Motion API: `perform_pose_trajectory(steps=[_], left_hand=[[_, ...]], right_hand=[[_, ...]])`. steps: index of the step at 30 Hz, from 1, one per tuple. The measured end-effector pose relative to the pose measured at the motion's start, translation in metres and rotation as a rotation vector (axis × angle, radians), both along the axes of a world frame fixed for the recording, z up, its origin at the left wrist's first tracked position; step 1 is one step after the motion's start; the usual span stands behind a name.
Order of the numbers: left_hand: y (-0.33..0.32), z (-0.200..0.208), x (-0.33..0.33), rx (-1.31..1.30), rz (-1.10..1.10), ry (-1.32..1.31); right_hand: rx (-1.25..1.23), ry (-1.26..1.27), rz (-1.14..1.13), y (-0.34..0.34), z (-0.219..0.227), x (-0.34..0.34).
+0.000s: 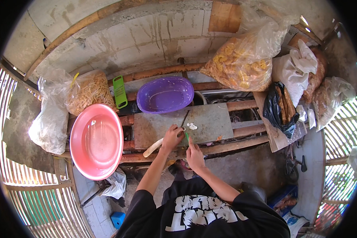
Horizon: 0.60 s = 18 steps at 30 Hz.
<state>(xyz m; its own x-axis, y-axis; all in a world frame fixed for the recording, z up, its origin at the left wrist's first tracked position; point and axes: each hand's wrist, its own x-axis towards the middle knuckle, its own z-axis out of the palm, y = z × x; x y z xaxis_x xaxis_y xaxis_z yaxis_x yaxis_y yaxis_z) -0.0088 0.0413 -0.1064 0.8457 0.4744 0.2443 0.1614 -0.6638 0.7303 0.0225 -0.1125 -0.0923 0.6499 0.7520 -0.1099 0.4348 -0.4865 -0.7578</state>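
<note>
My left hand [171, 137] grips a long pale peeled root [152, 147] and presses it on a grey cutting board [214, 123]. My right hand [194, 154] is just to its right, closed on the green handle of a knife [185, 119]. The dark blade points away from me across the root's end. A few thin white slices [192, 126] lie on the board beside the blade.
A purple oval basin [164, 94] sits behind the board and a pink round basin [96, 139] to its left. A green slicer [119, 92] leans nearby. Plastic bags of yellow chips [238, 65], [89, 91] hang on the concrete wall. Bamboo rails support the board.
</note>
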Motion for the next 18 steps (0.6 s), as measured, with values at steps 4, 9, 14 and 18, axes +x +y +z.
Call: perform_pose_trajectory(steps=[4,9,14,18], left_hand=[[0.0001,0.0016,-0.0010,0.006,-0.005,0.016],[-0.0009,0.0016,-0.0012,0.011,-0.007,0.017],[-0.0016,0.0005,-0.0009,0.004,0.007,0.018],[0.0003,-0.0035,-0.0003,0.036,0.017,-0.007]], right_hand=[[-0.020,-0.003,-0.009,0.0028,0.0049,-0.0042],[-0.004,-0.011,-0.001,0.0025,0.0019,0.0007],[-0.098,-0.003,0.023,0.0031,0.0032,0.0050],[-0.068,-0.044,0.012,0.0038,-0.0015,0.0047]])
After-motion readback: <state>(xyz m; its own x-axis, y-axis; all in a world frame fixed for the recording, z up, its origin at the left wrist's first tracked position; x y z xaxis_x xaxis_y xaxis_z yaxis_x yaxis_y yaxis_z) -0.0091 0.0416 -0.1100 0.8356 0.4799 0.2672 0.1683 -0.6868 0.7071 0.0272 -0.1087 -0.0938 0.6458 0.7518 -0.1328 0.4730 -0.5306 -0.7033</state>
